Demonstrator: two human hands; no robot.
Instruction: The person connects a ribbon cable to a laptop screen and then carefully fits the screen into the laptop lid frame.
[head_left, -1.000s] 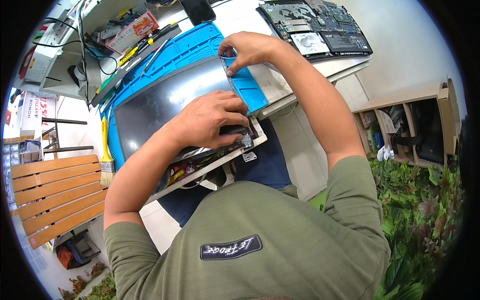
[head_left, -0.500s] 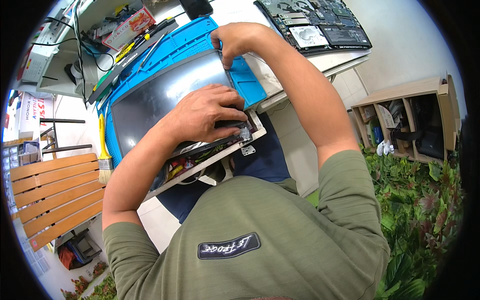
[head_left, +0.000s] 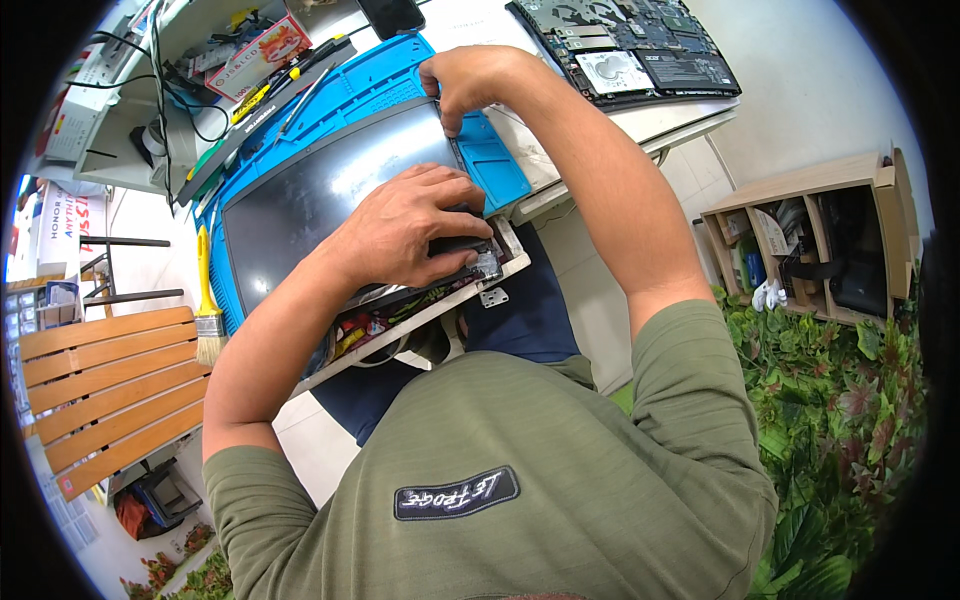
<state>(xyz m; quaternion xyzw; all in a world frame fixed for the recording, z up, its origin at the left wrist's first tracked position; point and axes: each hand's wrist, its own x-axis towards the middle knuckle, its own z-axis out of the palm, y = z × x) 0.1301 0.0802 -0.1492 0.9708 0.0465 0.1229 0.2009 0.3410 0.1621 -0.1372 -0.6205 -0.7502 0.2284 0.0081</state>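
"Starting with the left grip (head_left: 405,225): what is under it?"

"The dark screen panel (head_left: 310,190), lying over the blue mat (head_left: 495,170). The fingers bend down at the near right end, thumb beside a silver hinge piece (head_left: 487,265). Their undersides are hidden; I can't tell whether they're closed."

"And the right grip (head_left: 472,82)?"

"Beyond the left one, at the far right corner, thumb against the edge, fingers bent. Pinching or only resting, I can't tell."

"Room around them?"

"Tight nearest the body: a tray's pale rim (head_left: 430,313) runs just below the left grip. Leftward, the glass is uncovered. Beyond the right grip is bare worktop (head_left: 470,25), with the opened laptop base (head_left: 630,60) to its right."
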